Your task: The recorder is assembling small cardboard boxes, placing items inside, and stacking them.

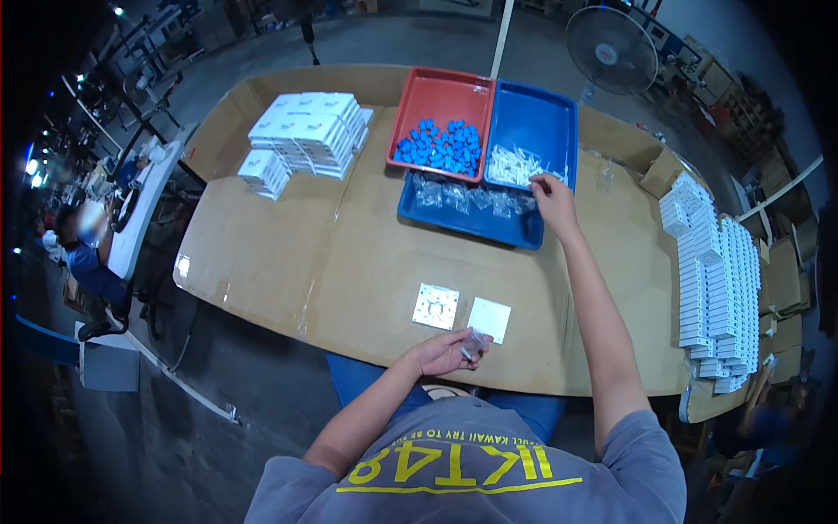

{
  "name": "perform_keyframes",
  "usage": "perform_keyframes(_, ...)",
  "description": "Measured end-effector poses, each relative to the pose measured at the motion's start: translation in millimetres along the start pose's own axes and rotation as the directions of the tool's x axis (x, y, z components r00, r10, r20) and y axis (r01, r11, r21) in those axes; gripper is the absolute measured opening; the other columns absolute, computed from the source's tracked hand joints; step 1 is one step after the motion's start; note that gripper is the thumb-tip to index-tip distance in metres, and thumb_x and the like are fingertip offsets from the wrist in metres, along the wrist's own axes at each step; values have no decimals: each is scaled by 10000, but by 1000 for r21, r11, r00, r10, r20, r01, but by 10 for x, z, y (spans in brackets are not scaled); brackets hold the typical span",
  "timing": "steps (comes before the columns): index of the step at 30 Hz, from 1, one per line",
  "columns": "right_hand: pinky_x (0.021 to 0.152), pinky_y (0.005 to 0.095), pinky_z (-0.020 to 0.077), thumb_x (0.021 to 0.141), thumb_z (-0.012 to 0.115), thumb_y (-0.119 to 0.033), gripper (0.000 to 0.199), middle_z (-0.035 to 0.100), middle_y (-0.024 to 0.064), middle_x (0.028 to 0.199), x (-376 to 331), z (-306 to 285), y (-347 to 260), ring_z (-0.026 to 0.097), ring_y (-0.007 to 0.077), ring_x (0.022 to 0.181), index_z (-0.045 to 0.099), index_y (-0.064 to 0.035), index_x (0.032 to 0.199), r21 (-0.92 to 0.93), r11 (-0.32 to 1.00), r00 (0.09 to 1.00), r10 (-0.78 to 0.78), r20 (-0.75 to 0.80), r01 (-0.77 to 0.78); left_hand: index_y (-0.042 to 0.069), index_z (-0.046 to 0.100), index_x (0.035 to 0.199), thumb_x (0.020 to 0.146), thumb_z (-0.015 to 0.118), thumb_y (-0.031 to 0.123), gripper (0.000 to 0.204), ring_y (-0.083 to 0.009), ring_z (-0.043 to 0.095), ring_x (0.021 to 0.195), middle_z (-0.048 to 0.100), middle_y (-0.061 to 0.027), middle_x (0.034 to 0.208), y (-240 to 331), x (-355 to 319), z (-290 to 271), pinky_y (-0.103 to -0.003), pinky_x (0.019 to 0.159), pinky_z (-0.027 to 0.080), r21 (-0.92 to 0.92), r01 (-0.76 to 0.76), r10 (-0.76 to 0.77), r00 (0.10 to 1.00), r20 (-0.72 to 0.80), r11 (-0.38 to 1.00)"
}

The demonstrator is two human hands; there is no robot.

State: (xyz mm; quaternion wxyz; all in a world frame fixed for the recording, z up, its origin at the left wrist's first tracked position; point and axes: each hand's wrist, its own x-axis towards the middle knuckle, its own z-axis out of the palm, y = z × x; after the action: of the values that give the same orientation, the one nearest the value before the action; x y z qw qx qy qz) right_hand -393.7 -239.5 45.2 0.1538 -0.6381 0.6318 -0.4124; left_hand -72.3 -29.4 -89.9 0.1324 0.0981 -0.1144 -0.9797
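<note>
Two trays sit side by side at the far part of the cardboard-covered bench (288, 262): a blue tray (541, 118) holding white plastic pieces (515, 164) with clear bags (463, 196) along its near edge, and a red tray (436, 96) of blue parts (441, 147). White boxes are stacked far left (305, 131) and in long rows at right (716, 271). Two white square plates (436, 306) lie just beyond the left hand (441, 352), whose fingers are closed on a small clear bag (476, 343) at the near edge. The right hand (552, 194) reaches into the blue tray, fingers bent down onto the white pieces; whether they pinch one cannot be told. Risk, as judged: the limp bag could slip or fold shut in a one-handed hold, and a blind pinch may lift several tangled pieces.
</note>
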Motion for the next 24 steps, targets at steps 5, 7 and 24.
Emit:
perform_keyframes(5, 806, 411, 575, 966, 654, -149, 200, 769, 141, 968, 671, 225, -94, 746, 311, 901, 753, -81, 1125, -289, 957, 997, 14, -79, -37, -16, 491, 1485, 1139, 447, 378, 526, -183, 654, 939, 673, -101, 1198, -20, -100, 11, -373, 938, 545, -9, -15, 15, 999, -41, 1000)
perform_keyframes(7, 837, 496, 577, 897, 655, -113, 193, 758, 167, 1020, 890, 232, 156, 722, 374, 990, 760, -117, 1058, -466, 885, 993, -71, -94, 20, -19, 483, 1490, 1139, 451, 370, 525, -184, 655, 942, 673, -102, 1198, -16, -43, 46, -368, 931, 552, -40, -5, 4, 1000, -23, 999)
perform_keyframes(24, 841, 408, 523, 916, 690, -103, 251, 727, 65, 1010, 1131, 438, 187, 688, 234, 946, 756, -147, 1154, -218, 974, 967, 3, -255, -61, -7, 494, 1483, 1142, 429, 393, 530, -195, 658, 994, 665, -106, 1237, 41, -31, 49, -399, 986, 544, -43, 59, -58, 998, 24, 997)
